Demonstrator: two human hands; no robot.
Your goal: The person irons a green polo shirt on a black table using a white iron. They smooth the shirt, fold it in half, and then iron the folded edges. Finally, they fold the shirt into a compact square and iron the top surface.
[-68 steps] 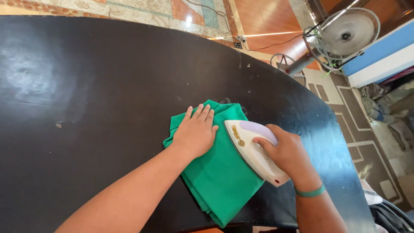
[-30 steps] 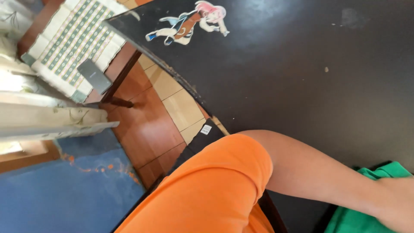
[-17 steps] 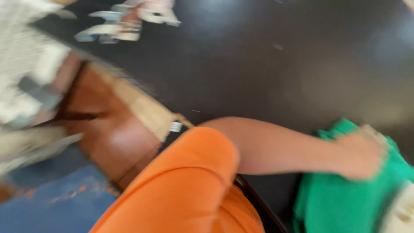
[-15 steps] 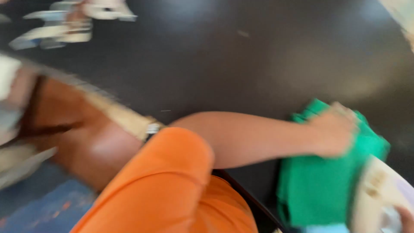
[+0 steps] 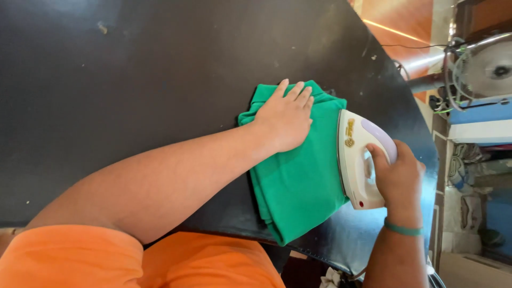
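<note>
The folded green cloth (image 5: 298, 170) lies on the black table (image 5: 133, 80), toward the table's right end & close to its near edge. Its long axis runs approx 12-to-6 in the head view, w/ the lower corner at about 6 o'clock almost reaching the table's near edge.

The left hand (image 5: 285, 117) lies flat & released, palm down on the cloth's upper-left part, fingers spread & pointing to about 1 o'clock. It pins the fabric, grips nothing.

The right hand (image 5: 397, 178) is clenched around the handle of a white iron (image 5: 357, 160) w/ a pale lilac handle. The iron sits on the cloth's right edge, at 3 o'clock from the left hand, just beside it but apart. Iron's long axis also runs roughly 12-to-6, nose toward 12; its soleplate side faces the cloth, and the body partly overhangs onto the bare table.

So the un-ironed spread of cloth lies at 9 o'clock from the iron, w/ the left hand in that path on the upper half; the lower half, toward 7–8 o'clock, is open fabric. The right hand is the nearer one to the iron, the left nearer to the cloth's far corner.

Room: wide bare table toward 9–11 o'clock; little toward 3, where the table's curved edge is near; little toward 6.

A green band (image 5: 402, 230) rings the right wrist. A fan (image 5: 480, 69) stands beyond the table at 2 o'clock.
</note>
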